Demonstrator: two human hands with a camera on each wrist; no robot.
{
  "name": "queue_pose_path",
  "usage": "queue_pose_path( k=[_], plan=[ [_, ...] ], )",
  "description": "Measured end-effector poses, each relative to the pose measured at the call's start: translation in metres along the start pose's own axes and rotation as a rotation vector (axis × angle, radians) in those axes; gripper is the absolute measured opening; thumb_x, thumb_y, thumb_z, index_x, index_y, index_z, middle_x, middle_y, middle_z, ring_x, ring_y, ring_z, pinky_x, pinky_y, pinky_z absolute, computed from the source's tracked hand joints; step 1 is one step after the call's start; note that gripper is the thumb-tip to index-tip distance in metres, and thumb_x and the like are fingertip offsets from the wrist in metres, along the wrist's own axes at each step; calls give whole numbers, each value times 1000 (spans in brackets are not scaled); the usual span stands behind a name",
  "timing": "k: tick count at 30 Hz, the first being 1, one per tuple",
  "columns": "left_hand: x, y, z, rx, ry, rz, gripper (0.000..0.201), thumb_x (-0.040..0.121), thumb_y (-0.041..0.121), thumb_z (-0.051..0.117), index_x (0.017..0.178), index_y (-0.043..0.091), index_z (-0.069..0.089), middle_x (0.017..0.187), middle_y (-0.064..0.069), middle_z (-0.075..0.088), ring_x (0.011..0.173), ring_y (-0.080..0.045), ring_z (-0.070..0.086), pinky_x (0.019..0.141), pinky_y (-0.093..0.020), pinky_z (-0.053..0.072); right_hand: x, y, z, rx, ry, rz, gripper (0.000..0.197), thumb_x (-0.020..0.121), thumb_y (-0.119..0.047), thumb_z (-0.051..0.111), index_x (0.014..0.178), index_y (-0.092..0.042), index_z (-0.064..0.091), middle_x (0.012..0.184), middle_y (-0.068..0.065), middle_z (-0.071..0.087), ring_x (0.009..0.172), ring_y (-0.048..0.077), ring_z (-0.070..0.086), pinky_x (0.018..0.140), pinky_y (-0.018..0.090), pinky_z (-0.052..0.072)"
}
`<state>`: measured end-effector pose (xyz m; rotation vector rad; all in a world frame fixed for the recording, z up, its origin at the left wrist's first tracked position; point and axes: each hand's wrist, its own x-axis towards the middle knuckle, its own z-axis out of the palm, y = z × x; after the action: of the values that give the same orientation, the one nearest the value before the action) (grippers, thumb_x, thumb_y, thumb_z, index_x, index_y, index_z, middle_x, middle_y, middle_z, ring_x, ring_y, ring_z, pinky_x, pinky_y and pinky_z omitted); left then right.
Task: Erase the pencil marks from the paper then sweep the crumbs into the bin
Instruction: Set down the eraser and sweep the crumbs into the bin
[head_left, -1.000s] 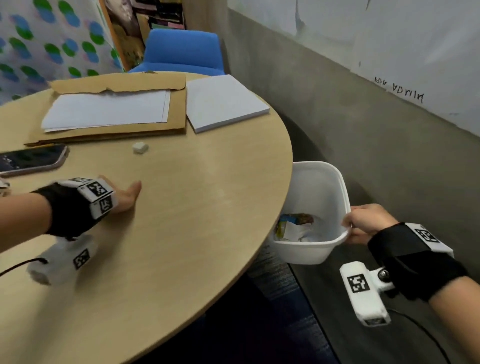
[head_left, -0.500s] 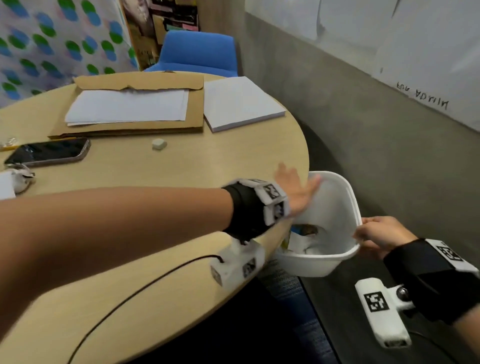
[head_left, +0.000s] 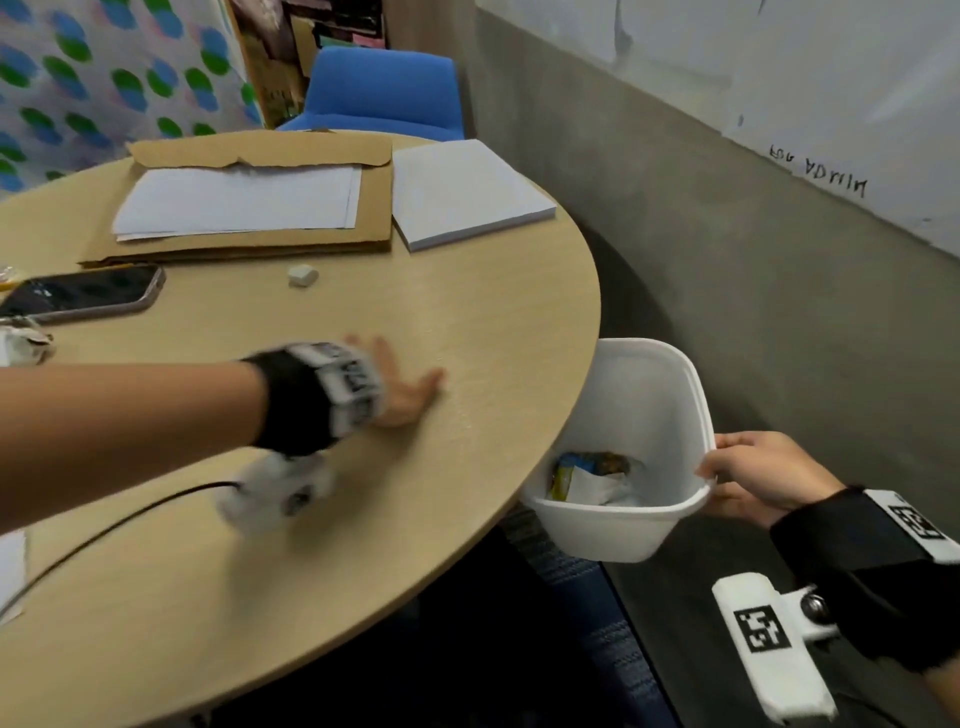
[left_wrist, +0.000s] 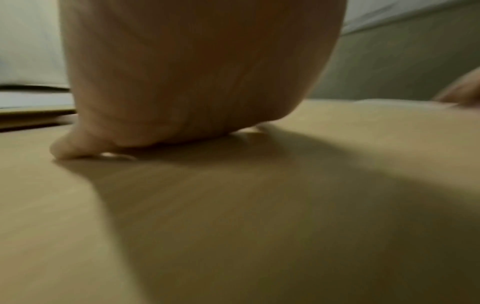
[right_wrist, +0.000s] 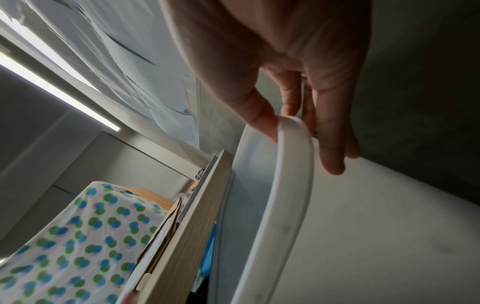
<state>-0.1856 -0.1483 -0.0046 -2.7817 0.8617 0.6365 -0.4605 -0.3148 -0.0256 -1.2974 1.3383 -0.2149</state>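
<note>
Erasing is judged done: the eraser (head_left: 302, 275) lies apart at upper left. Sweeping is underway; the left hand (head_left: 402, 387) is pressed flat, fingers straight, on the table (head_left: 363, 519) at centre frame. The bin (head_left: 652, 535) rim is pinched by the right hand (head_left: 758, 475) at the table edge.

Office/meeting rm: round wood desk (head_left: 467, 332), blue chair (head_left: 382, 93) at 12 o'clock, paper stacks (head_left: 462, 192), phone (head_left: 83, 293) at 9, handwritten wall sheets (head_left: 779, 78) at 2.

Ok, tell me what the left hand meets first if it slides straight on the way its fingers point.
Bare round wooden table to its edge, then probably the white plastic bin that the right hand holds there; the left hand is blurred.
</note>
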Motion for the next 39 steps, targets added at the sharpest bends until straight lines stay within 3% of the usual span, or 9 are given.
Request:
queue_pose_path(
  k=[6, 11, 15, 21, 24, 27, 30, 35, 39],
  plan=[
    [-77, 130, 9, -189, -196, 787, 66, 100, 45, 19, 149, 6, 0, 158, -9, -5, 146, -19, -4, 116, -34, -1, -3, 2, 8, -9, 22, -34, 24, 80, 18, 41, 75, 2, 58, 73, 22, 56, 59, 30, 46, 35, 26, 49],
    [-39, 74, -9, -359, 114, 399, 75, 96, 49, 33, 148, 1, 7, 156, -20, -2, 145, -31, 1, 116, -37, 7, -2, 1, 5, 1, 26, -26, 24, 79, 17, 44, 76, 0, 60, 76, 18, 60, 60, 31, 57, 40, 27, 52],
    [-25, -3, 0, -199, -38, -91, 89, 89, 65, 28, 150, 9, -7, 154, -20, -17, 143, -36, -12, 116, -44, -3, -6, 3, 1, 25, 3, -4, 23, 80, 16, 45, 82, 0, 61, 80, 18, 63, 68, 33, 62, 46, 31, 56],
    [-71, 97, 27, -135, -19, 377, 87, 89, 66, 30, 150, 12, 2, 156, -19, -6, 144, -37, -3, 115, -46, -3, -18, 8, 2, 11, 19, -27, 21, 79, 16, 46, 79, 1, 62, 77, 19, 64, 67, 35, 61, 47, 32, 57],
    [-107, 152, 35, -269, -268, 682, 63, 99, 46, 28, 148, 7, 18, 152, -20, 21, 141, -33, 21, 112, -35, 18, -26, 10, 1, 9, 18, -58, 25, 84, 12, 44, 73, 1, 63, 67, 22, 59, 59, 30, 49, 37, 25, 50],
    [-117, 175, 24, -503, -262, 653, 44, 101, 25, 33, 138, 1, 38, 118, -26, 53, 129, -28, 42, 82, -14, 39, -29, 12, -2, -8, 25, -51, 32, 85, 14, 39, 68, -2, 62, 71, 22, 50, 54, 28, 40, 32, 22, 45],
    [-90, 163, 2, -596, -173, 608, 32, 97, 14, 43, 123, 0, 55, 115, -15, 62, 109, -25, 60, 78, -23, 47, -30, 13, -5, -13, 29, -40, 22, 82, 14, 44, 75, 1, 59, 67, 19, 52, 39, 22, 39, 34, 20, 44],
    [-63, 137, -16, -681, 8, 627, 30, 94, 30, 51, 73, 11, 62, 62, 0, 68, 53, -8, 60, 63, -14, 49, -28, 19, -7, -9, 58, -46, 22, 81, 15, 47, 80, -4, 58, 79, 18, 59, 59, 28, 55, 33, 20, 45],
    [-56, 151, -14, -832, 32, 602, 15, 90, 12, 56, 98, 9, 68, 79, -1, 63, 72, -12, 60, 69, -18, 47, -25, 24, -8, 8, 65, -57, 25, 81, 17, 44, 78, -5, 57, 77, 16, 59, 39, 15, 59, 33, 18, 43]
  ],
)
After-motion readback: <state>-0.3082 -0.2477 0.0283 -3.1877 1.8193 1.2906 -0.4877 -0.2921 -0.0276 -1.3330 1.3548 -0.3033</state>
